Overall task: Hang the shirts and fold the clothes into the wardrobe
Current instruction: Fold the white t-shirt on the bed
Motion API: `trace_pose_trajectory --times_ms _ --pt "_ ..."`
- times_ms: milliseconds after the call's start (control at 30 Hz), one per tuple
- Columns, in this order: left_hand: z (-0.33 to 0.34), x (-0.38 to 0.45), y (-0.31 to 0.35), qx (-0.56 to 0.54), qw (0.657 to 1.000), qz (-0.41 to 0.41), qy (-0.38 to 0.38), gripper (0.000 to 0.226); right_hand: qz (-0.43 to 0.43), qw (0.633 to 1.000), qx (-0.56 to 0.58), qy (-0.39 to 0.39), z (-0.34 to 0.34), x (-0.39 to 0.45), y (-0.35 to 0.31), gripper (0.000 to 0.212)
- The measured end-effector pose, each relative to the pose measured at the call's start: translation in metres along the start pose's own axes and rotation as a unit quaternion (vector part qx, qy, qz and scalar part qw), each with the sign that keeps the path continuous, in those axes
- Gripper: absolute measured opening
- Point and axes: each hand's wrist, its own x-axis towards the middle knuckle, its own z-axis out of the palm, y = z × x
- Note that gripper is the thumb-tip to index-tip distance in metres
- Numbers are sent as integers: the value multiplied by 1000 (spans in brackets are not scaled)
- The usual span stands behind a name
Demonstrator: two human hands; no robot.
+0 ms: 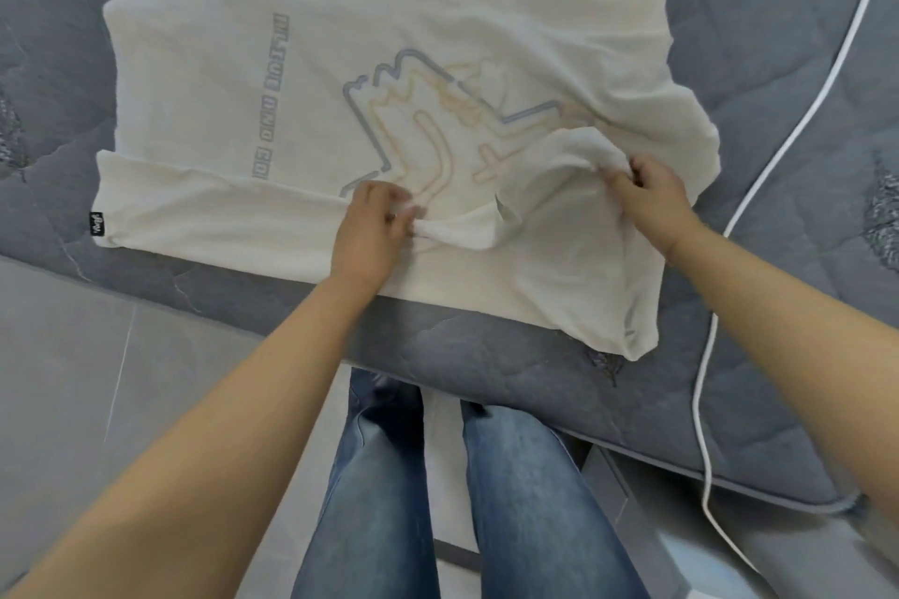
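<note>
Tag: I saw a small black tag [97, 226] at the shirt's left hem; its writing was too small to read.
Shirt: the white shirt [204, 78] lay spread on the mattress, its faint print showing through reversed and unreadable.
Left hand: my left hand [370, 229] pinched a fold of the shirt.
Right hand: my right hand [651, 197] gripped bunched cloth.
Surface: grey quilted mattress [759, 44], a white cable [700, 404] trailing across it.
Room: pale floor tiles [73, 355].
</note>
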Motion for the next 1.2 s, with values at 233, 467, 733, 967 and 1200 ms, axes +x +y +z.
trace_pose_trajectory --times_ms 233,467,733,967,1200 --pt "48 -44 49 -149 973 -176 7 53 50 992 110 -42 -1 4 16 30" --pt "69 -13 67 -188 958 -216 34 46 18 994 102 -23 4 14 -2 26" --pt "-3 27 76 -346 932 -105 -4 14 -75 975 203 44 -8 -4 -21 10" --pt "-17 31 54 -437 856 -249 -121 25 -307 949 -67 14 -4 -39 9 29" --pt "18 -10 34 -284 934 -210 -49 29 -248 921 -276 -119 16 -79 62 49"
